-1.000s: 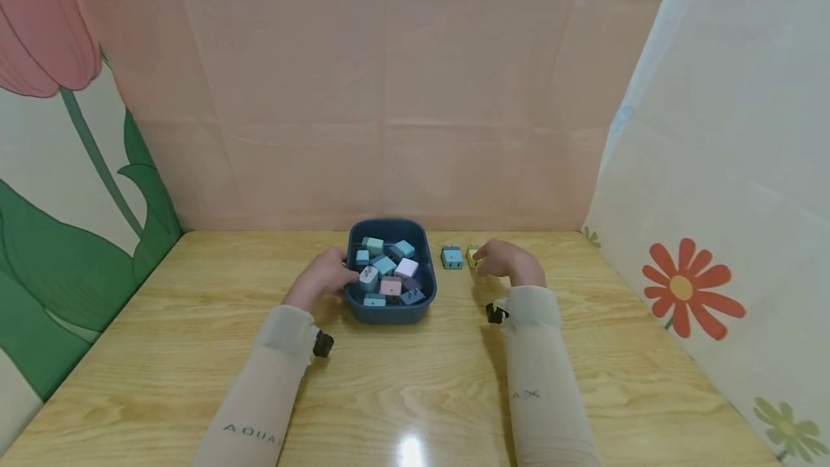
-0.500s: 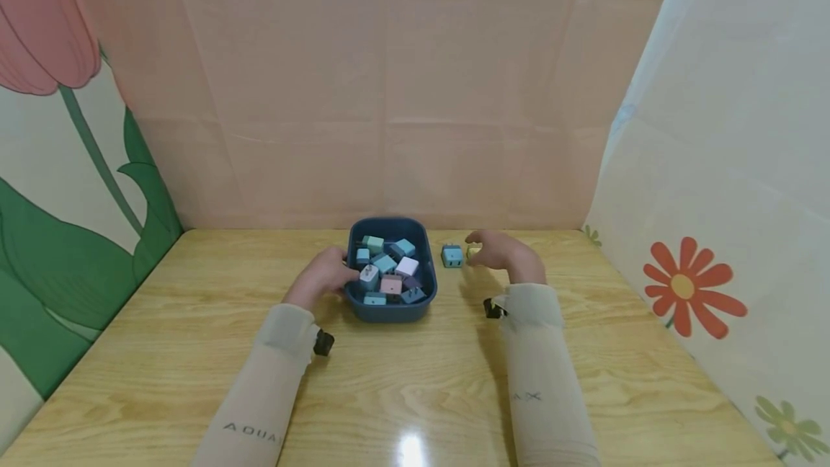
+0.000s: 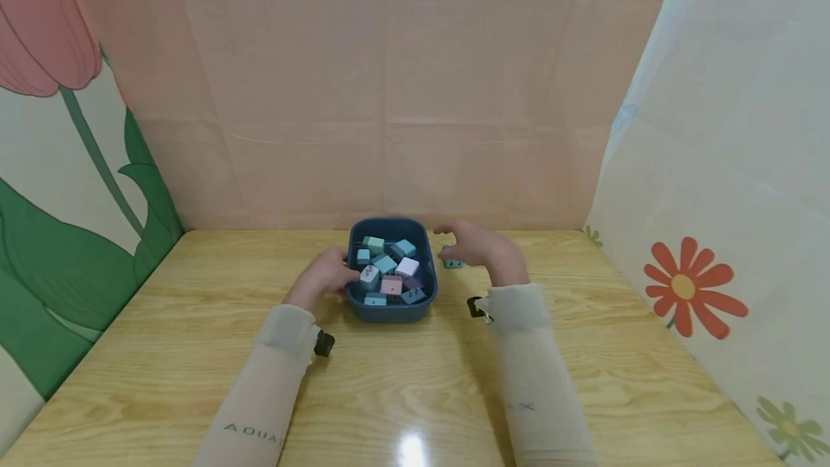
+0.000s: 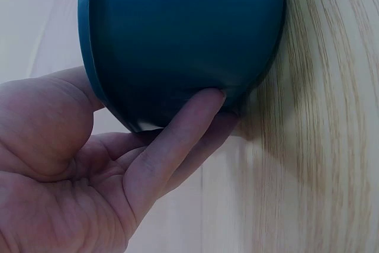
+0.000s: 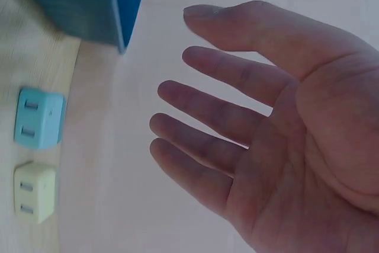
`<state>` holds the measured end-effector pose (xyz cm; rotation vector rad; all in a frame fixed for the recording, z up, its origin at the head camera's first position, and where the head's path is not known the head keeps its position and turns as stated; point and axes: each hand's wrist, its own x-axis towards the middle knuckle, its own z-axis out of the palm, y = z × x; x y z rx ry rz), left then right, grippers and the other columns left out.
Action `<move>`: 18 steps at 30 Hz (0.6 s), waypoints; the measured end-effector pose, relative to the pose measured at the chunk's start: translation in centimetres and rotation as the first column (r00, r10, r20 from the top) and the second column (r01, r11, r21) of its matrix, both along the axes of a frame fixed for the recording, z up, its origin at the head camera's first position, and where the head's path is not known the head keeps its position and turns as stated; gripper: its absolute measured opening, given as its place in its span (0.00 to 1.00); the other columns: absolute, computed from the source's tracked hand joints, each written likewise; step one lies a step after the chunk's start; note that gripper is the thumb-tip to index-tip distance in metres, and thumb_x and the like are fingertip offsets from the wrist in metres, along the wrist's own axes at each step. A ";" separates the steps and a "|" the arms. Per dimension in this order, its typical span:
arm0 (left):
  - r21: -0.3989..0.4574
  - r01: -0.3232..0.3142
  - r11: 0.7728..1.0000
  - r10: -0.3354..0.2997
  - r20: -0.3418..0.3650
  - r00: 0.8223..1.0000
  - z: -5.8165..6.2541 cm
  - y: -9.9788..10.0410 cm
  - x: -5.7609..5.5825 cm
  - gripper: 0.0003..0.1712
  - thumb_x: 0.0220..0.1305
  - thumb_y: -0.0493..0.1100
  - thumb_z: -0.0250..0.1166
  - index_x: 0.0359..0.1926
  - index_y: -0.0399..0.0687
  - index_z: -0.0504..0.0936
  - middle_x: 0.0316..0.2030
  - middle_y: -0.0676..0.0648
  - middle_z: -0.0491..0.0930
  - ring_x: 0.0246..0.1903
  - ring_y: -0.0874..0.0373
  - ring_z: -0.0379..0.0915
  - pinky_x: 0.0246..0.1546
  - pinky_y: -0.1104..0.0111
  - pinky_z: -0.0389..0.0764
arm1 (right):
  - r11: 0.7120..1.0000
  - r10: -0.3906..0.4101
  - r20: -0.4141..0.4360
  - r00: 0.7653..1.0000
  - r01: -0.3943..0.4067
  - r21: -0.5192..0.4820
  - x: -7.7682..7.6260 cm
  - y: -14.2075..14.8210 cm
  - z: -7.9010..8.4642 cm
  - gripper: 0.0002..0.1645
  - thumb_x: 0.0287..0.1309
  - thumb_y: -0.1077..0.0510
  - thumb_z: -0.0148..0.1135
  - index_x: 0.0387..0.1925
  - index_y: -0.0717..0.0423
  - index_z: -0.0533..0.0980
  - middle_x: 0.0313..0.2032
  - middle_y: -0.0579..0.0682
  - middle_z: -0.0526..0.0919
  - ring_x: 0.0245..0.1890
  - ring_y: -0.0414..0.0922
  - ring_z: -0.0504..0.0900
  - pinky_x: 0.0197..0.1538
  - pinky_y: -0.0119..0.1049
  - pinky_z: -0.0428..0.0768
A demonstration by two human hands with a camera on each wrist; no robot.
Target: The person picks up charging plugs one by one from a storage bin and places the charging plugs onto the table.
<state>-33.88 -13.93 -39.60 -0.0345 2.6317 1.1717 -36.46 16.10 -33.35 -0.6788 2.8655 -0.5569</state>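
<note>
Item one, far left: on my feed I find the left hand [image 3: 322,276] grasping the dark blue bin [image 3: 389,314], thumb at the rim, fingers along the outer wall; I judge this a steadying hold. The bin stands upright on the table [image 3: 389,380] with a heap of plug adapters [image 3: 385,264] inside, a pink adapter [image 3: 391,285] among them. To its right, apart from it, a blue adapter [image 5: 38,119] and a yellow adapter [image 5: 35,192] lie loose, just beside each other; the yellow one cannot be made out in the head view. Furthest right, I record the right hand [image 3: 480,245] released and bare, fingers extended and parted, partly in front of the blue adapter and near the bin. I assess the step as an empty-handed reach between loose pair and heap. The next move, in my judgement, calls for clearing the rim and pinching a single adapter, the left hold kept firm
</note>
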 end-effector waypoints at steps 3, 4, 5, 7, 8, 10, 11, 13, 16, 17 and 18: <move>0.000 -0.002 1.000 0.002 -0.002 1.000 0.0 0.0 0.0 0.22 0.78 0.40 0.64 0.66 0.31 0.80 0.56 0.34 0.86 0.40 0.51 0.87 0.44 0.61 0.92 | 1.000 0.030 -0.005 1.000 -0.030 0.009 0.4 -1.4 0.2 0.33 0.73 0.55 0.67 0.75 0.59 0.73 0.76 0.62 0.75 0.75 0.61 0.77 0.76 0.60 0.77; -0.001 -0.002 1.000 0.002 -0.005 1.000 0.0 0.0 -0.1 0.22 0.78 0.40 0.64 0.66 0.31 0.80 0.56 0.34 0.86 0.40 0.51 0.87 0.44 0.61 0.92 | 0.999 0.037 -0.005 0.999 -0.037 0.013 0.6 -1.9 0.2 0.33 0.73 0.56 0.68 0.75 0.59 0.73 0.76 0.62 0.75 0.74 0.61 0.77 0.76 0.60 0.77; -0.007 -0.003 1.000 0.003 -0.007 1.000 -0.1 0.0 -0.1 0.22 0.78 0.40 0.65 0.66 0.31 0.80 0.56 0.34 0.86 0.40 0.51 0.87 0.44 0.61 0.92 | 0.999 0.040 -0.001 0.999 -0.040 0.021 0.7 -2.3 0.1 0.33 0.73 0.56 0.68 0.75 0.59 0.73 0.76 0.61 0.76 0.74 0.60 0.78 0.75 0.59 0.78; -0.011 -0.004 1.000 0.004 -0.007 1.000 -0.1 0.1 -0.1 0.22 0.78 0.40 0.65 0.66 0.31 0.80 0.55 0.34 0.86 0.40 0.51 0.87 0.45 0.61 0.92 | 0.998 0.035 0.015 0.999 -0.036 0.042 1.0 -3.3 0.0 0.33 0.74 0.55 0.68 0.75 0.57 0.73 0.76 0.60 0.75 0.74 0.58 0.78 0.75 0.58 0.78; -0.013 -0.005 1.000 0.005 -0.007 1.000 -0.1 0.1 -0.1 0.22 0.78 0.40 0.65 0.66 0.31 0.81 0.55 0.35 0.86 0.40 0.51 0.87 0.45 0.61 0.92 | 0.998 0.030 0.021 0.999 -0.031 0.054 1.0 -3.7 -0.2 0.32 0.74 0.55 0.68 0.75 0.55 0.74 0.76 0.58 0.76 0.74 0.57 0.78 0.75 0.58 0.79; -0.016 -0.002 1.000 0.002 -0.008 1.000 -0.1 0.2 -0.1 0.22 0.78 0.40 0.65 0.66 0.31 0.81 0.54 0.35 0.86 0.40 0.51 0.87 0.46 0.61 0.92 | 0.996 0.033 0.019 0.999 -0.035 0.079 1.1 -4.5 -0.6 0.32 0.74 0.55 0.68 0.75 0.54 0.74 0.76 0.58 0.76 0.74 0.57 0.77 0.75 0.57 0.78; -0.017 -0.002 1.000 0.002 -0.008 1.000 0.0 0.3 -0.1 0.22 0.78 0.40 0.65 0.66 0.31 0.81 0.54 0.35 0.86 0.41 0.51 0.87 0.46 0.61 0.92 | 0.995 0.033 0.024 0.999 -0.035 0.091 1.1 -4.9 -0.7 0.32 0.74 0.54 0.68 0.75 0.54 0.74 0.76 0.58 0.76 0.74 0.56 0.78 0.75 0.57 0.78; -0.017 0.001 1.000 -0.001 -0.010 1.000 0.0 0.3 -0.1 0.22 0.78 0.40 0.65 0.66 0.31 0.81 0.54 0.35 0.87 0.41 0.51 0.87 0.47 0.61 0.92 | 0.993 0.032 0.032 0.999 -0.035 0.113 1.1 -5.7 -1.1 0.32 0.74 0.54 0.69 0.75 0.53 0.74 0.76 0.58 0.76 0.73 0.56 0.78 0.76 0.57 0.78; -0.021 0.003 1.000 -0.003 -0.010 1.000 -0.1 0.3 0.0 0.22 0.78 0.40 0.65 0.65 0.31 0.81 0.53 0.35 0.87 0.41 0.51 0.87 0.47 0.60 0.92 | 0.988 0.052 0.043 0.998 -0.058 0.144 1.2 -6.6 -1.5 0.32 0.74 0.52 0.68 0.75 0.54 0.74 0.76 0.59 0.76 0.74 0.56 0.78 0.77 0.57 0.76; -0.024 0.004 1.000 -0.004 -0.010 1.000 -0.1 0.4 0.0 0.22 0.78 0.41 0.65 0.65 0.31 0.81 0.53 0.35 0.87 0.41 0.51 0.86 0.47 0.61 0.91 | 0.985 0.062 0.044 0.997 -0.069 0.155 1.3 -6.9 -1.5 0.33 0.74 0.52 0.69 0.75 0.54 0.74 0.76 0.59 0.76 0.74 0.56 0.77 0.78 0.57 0.76; -0.026 0.003 1.000 -0.003 -0.010 1.000 -0.1 0.4 0.0 0.22 0.78 0.41 0.65 0.65 0.31 0.81 0.52 0.36 0.87 0.41 0.51 0.86 0.47 0.61 0.91 | 0.983 0.073 0.044 0.996 -0.079 0.166 1.3 -7.1 -1.6 0.33 0.74 0.51 0.68 0.75 0.55 0.74 0.76 0.59 0.77 0.75 0.56 0.76 0.78 0.57 0.75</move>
